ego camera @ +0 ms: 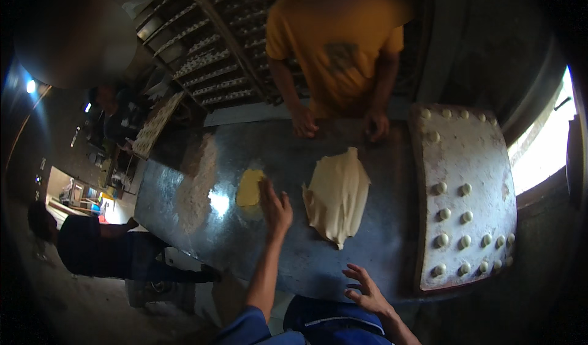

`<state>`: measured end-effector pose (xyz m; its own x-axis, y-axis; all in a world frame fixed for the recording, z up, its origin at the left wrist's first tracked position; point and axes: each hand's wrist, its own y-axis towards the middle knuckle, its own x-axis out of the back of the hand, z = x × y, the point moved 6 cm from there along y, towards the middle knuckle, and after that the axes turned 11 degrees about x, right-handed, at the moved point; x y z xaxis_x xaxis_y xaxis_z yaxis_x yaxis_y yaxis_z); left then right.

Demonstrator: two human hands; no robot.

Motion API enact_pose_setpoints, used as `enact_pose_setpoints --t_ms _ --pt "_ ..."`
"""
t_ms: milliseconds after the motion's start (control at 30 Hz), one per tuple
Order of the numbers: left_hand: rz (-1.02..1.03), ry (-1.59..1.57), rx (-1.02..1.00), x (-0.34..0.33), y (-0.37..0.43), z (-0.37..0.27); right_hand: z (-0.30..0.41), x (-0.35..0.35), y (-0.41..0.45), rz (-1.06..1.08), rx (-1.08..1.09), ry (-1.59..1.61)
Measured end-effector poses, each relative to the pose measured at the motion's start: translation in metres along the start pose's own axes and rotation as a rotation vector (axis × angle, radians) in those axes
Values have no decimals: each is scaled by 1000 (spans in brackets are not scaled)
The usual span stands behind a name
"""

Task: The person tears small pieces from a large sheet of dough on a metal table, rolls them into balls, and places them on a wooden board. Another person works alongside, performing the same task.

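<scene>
My left hand (276, 207) is flat against the right edge of a yellow mass of soft fat or dough (249, 188), its fingers pointing away from me. Whether it presses or only touches the mass cannot be made out. To the right of that hand, a large pale sheet of dough (339, 195) lies on the dark metal tabletop (285, 262), with folds and pointed ends. My right hand (365, 290) hovers by the near table edge, below the dough, fingers apart and holding nothing.
At right lies a floury tray (468, 161) with several dough balls (466, 241). Flour (198, 184) streaks the table's left part. Across the table stands a person in an orange shirt (337, 55), hands at the far edge. Racks of trays (216, 64) rise behind; other people are at left.
</scene>
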<state>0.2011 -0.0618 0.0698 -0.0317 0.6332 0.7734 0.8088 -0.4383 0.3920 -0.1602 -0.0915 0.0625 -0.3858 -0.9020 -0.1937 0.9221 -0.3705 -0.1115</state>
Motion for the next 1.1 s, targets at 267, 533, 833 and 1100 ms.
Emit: enact_pose_setpoints --t_ms 267,533,833,1100 --pt "552 -458 478 45 -80 -5 5 -9 63 -234 73 -111" --pt "737 -846 252 34 -171 -29 -25 -110 117 -399 178 75" --pt "387 -413 -14 -21 -95 -34 -44 -81 49 -527 95 236" --pt "475 -438 4 46 -121 -35 -89 -59 143 -512 -97 272"
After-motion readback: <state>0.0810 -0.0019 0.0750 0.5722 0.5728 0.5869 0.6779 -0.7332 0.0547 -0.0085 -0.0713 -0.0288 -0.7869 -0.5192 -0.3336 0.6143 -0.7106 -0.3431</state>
